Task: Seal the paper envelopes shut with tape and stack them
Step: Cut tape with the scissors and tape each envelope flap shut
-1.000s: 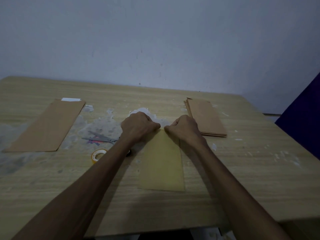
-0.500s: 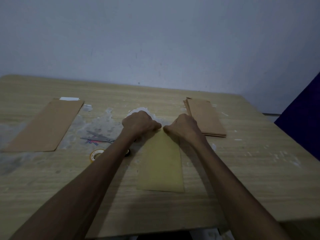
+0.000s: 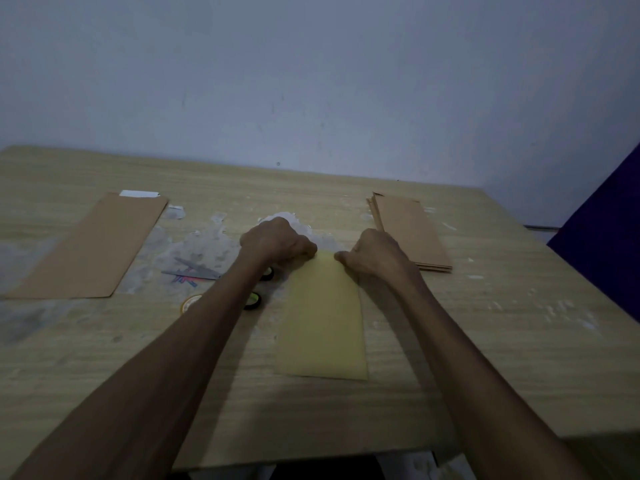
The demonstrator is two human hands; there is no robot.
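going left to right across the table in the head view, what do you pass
single brown envelope → scissors → tape roll → left hand → yellow envelope → right hand → stack of brown envelopes

Plain room: stained wooden table (image 3: 485, 358), bare wall (image 3: 311, 81).

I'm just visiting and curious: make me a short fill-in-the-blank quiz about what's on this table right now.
1. Both hands, left hand and right hand, work at the far end of the ____ envelope.
2. The stack of brown envelopes lies on the person's ____ side.
3. The single brown envelope on the other side has a ____ strip at its far end.
4. The scissors lie ____ the left forearm.

Missing words: yellow; right; white; left of
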